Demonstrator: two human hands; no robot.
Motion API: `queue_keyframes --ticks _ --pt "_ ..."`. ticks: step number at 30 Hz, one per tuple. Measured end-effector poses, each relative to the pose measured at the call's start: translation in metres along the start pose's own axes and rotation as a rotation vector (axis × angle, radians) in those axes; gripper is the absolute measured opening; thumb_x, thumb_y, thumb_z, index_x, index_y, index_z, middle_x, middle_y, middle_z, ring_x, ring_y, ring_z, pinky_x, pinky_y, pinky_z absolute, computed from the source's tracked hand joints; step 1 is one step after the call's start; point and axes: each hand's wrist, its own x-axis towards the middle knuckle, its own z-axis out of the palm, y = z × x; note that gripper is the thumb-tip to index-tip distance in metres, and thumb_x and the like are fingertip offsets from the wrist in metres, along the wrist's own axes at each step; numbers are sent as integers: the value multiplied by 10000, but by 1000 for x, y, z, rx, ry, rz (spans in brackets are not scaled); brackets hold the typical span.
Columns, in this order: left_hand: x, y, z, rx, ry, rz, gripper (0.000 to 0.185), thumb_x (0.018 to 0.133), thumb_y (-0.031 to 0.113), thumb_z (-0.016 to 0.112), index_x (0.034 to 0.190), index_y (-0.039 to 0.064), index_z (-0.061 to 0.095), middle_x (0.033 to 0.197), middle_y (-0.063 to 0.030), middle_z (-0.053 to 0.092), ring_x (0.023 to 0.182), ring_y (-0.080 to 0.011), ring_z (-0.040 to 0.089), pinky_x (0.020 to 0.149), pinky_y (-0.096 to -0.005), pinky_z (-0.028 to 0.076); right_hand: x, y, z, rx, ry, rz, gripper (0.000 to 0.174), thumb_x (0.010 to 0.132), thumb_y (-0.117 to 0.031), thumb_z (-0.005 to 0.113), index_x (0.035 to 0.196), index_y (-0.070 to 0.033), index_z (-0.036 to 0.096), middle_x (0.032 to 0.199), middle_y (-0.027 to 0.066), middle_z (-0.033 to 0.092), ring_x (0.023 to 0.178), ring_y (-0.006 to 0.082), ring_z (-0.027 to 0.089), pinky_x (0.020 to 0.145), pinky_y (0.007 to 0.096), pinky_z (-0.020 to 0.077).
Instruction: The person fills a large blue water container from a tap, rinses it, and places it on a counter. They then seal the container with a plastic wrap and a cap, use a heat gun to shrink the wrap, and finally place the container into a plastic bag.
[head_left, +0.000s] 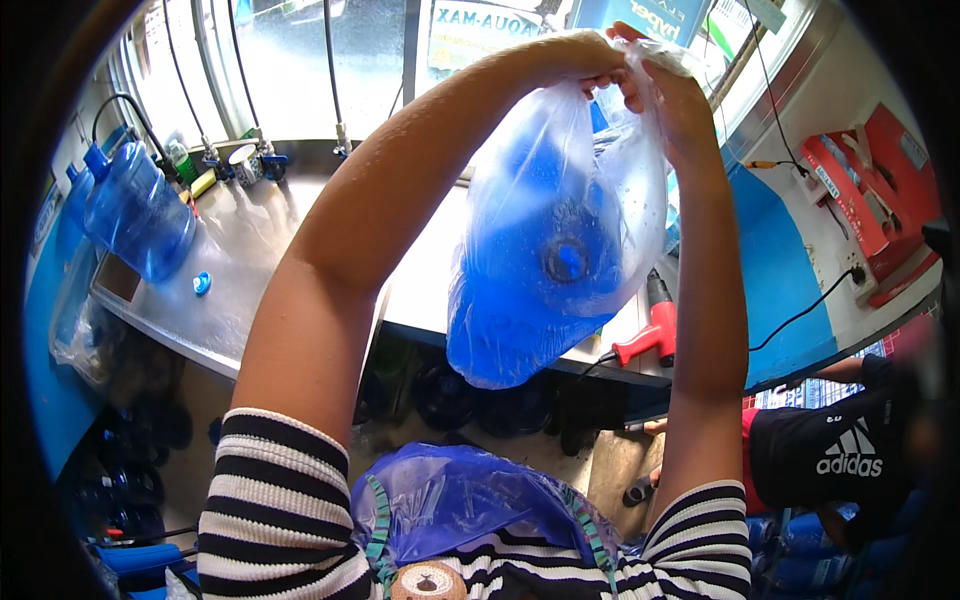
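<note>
A clear plastic bag (637, 202) surrounds a blue container (517, 300), whose shape is blurred by the film; a dark ring with a blue centre shows through it. At the gathered top of the bag, my left hand (611, 67) grips the plastic. My right hand (660, 82) holds the same top part from the other side, its fingers close to those of my left. A red heat gun (660, 322) lies on the white counter (431, 262) just right of the bag.
A blue water jug (142, 210) and a small blue cap (202, 283) are on the steel counter (247, 225) at left, under several taps. A red box (862, 195) hangs on the right wall. Another person (832, 457) in a black shirt is at lower right.
</note>
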Motion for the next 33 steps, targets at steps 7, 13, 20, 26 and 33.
queue_keyframes --ticks 7,13,20,26,33 --pt "10 4 24 309 180 162 457 842 463 587 903 22 693 647 -103 599 552 -215 572 574 -357 515 10 42 -16 79 517 41 393 934 -164 586 1301 -29 540 914 40 598 664 51 445 542 192 374" --pt "22 -65 -56 319 248 301 423 911 385 583 1153 40 626 829 -89 671 676 -229 654 576 -371 558 1 12 64 -820 389 -474 356 891 -188 641 1223 -126 529 1123 180 592 949 268 646 827 383 531" --pt "-17 3 -30 457 -93 20 378 936 287 396 1102 5 586 945 -177 574 808 -234 571 737 -345 506 -3 20 15 -974 212 28 250 927 -260 557 980 -32 645 887 112 597 637 183 576 607 317 509" --pt "-71 31 -14 241 -91 450 833 764 23 636 1467 276 268 1045 -133 553 948 -233 533 833 -386 467 2 20 -34 642 -170 383 312 973 -244 470 1131 18 530 917 130 627 815 208 618 826 392 505" --pt "-60 -9 -33 -285 -136 600 259 894 184 652 1100 27 663 1026 -86 680 987 -171 619 887 -325 482 -2 30 -26 197 17 100 363 980 -209 505 1280 -6 481 970 139 628 896 209 635 918 351 495"
